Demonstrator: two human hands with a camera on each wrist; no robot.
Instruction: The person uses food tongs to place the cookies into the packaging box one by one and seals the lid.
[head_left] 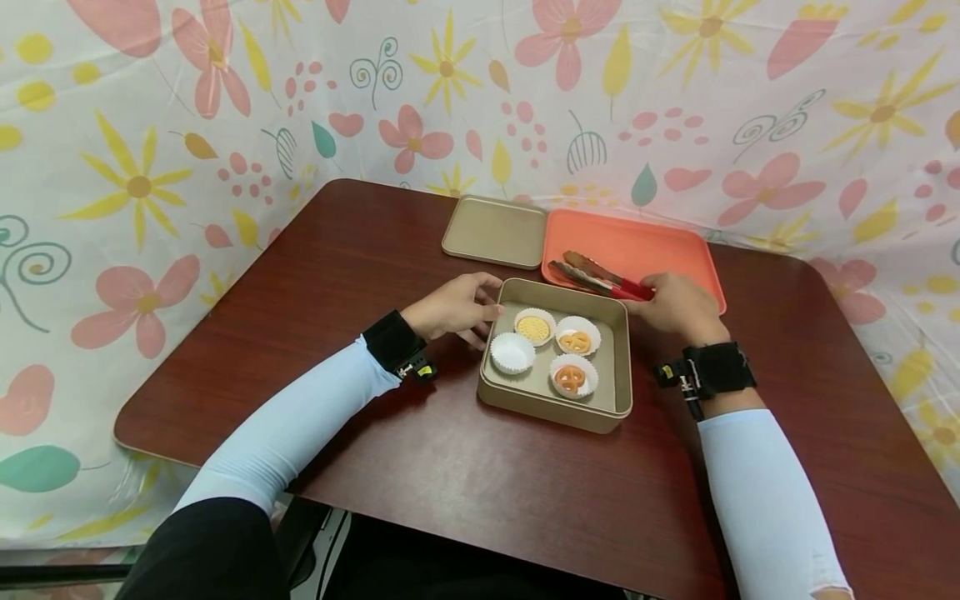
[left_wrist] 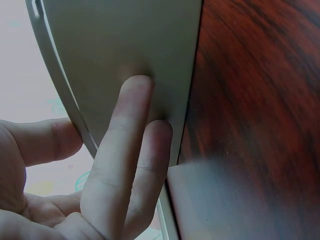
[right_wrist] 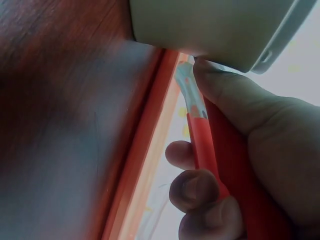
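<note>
A square gold tin (head_left: 553, 407) stands on the table with several white paper cups inside. One cup holds a round yellow cracker (head_left: 533, 328); two hold a light pretzel (head_left: 575, 342) and a browner pretzel (head_left: 570, 379). The front-left paper cup (head_left: 513, 354) has nothing in it. My left hand (head_left: 456, 308) touches the tin's left side, its extended fingertips (left_wrist: 136, 92) on the wall and thumb by the rim. Beyond the tin's right corner, my right hand (head_left: 681, 307) grips red-handled tongs (right_wrist: 202, 142), whose metal ends point left over the orange tray.
An orange tray (head_left: 645, 237) lies behind the tin, partly under the tongs. To its left is a flat gold lid (head_left: 495, 232). The brown table (head_left: 360, 250) reaches back to a flower-patterned curtain (head_left: 480, 100).
</note>
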